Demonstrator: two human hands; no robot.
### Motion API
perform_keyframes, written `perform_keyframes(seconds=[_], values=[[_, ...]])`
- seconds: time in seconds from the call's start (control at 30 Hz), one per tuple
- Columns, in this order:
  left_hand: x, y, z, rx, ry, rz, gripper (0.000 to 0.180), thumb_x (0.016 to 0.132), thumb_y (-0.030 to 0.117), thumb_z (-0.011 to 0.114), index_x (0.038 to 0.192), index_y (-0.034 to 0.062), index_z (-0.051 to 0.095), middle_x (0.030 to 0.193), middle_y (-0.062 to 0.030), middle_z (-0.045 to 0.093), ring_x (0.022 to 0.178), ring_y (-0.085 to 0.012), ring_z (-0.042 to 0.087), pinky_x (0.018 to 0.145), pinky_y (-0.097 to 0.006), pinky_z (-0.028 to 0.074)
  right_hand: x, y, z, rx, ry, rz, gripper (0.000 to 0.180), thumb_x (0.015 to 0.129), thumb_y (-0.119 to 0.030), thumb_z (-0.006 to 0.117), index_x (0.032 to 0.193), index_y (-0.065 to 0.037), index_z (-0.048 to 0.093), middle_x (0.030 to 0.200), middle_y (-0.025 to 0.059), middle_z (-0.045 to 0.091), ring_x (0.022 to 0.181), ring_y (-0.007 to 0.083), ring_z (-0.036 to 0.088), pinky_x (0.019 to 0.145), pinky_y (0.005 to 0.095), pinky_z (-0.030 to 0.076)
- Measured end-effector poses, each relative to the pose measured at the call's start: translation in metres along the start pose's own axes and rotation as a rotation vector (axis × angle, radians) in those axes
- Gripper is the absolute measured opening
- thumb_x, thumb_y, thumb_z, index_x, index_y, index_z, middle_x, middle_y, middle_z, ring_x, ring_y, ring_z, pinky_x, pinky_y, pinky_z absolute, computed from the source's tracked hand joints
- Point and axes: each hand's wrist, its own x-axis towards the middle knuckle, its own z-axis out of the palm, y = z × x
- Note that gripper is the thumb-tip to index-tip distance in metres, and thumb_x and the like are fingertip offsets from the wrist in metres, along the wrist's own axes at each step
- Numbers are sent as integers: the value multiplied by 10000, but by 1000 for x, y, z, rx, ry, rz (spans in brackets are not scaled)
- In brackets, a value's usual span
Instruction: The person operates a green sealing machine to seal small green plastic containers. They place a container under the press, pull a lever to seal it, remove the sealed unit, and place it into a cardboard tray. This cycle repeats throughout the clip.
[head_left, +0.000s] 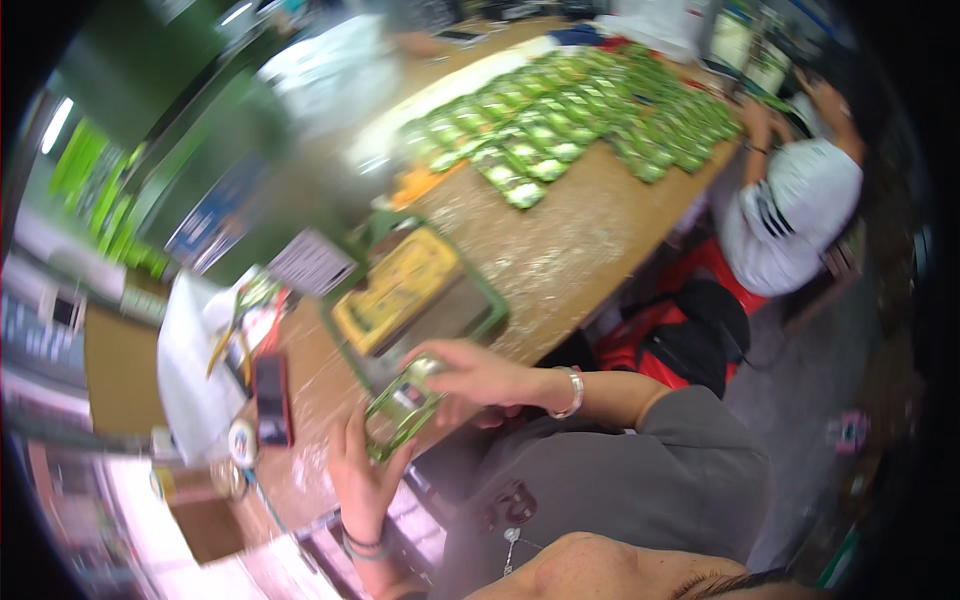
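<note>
Between my two hands is a small clear plastic pack with green edges (403, 408), tilted, with a small dark and reddish patch inside. My left hand (362, 468) grips its lower left side, thumb along the edge and fingers behind. From the right, my right hand (478, 378) pinches the upper end. Just beyond the pack stands a green-framed machine (490, 312) with a yellow plate (400, 290) and a grey bed. What exactly the pack contains is too blurred to tell.
Many similar green packs (540, 140) lie in rows across the wooden table (570, 235). A dark phone with a red edge (272, 398), yellow-handled pliers (222, 350) and a white bag (190, 370) are at the left. A co-worker in white (790, 215) sits at the right edge.
</note>
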Motion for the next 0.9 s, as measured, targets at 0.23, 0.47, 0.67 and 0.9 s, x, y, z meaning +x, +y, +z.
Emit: perform_keyframes(seconds=[0.23,0.47,0.67,0.9], values=[[42,-52,-44,137,129,50,596,679,197,858,1165,-25,593,1051,-188,612,964,-377,596,817,-429,491,-4,-4,-33,-225,140,-267,346,996,-155,595,1318,-39,544,1103,69,668,818,131,676,701,253,545],[100,-66,-20,-10,94,74,597,724,302,835,1161,-39,613,1111,-199,627,1050,-374,601,887,-420,500,23,-53,-77,-682,610,-534,155,963,-131,620,1049,-17,679,996,62,690,795,125,648,673,268,505],[139,-54,25,-77,46,183,593,747,334,813,1127,-73,611,1151,-222,603,1086,-381,582,909,-436,492,60,-88,-84,-1519,514,-521,198,897,-204,697,934,-12,669,829,110,610,808,262,620,690,368,497],[137,-62,45,-370,-18,186,787,748,359,834,1317,-60,488,1329,-263,498,1253,-426,479,1045,-458,428,66,-91,-84,-1678,502,-425,192,829,-156,723,837,-10,598,808,141,602,801,336,619,712,436,486]])
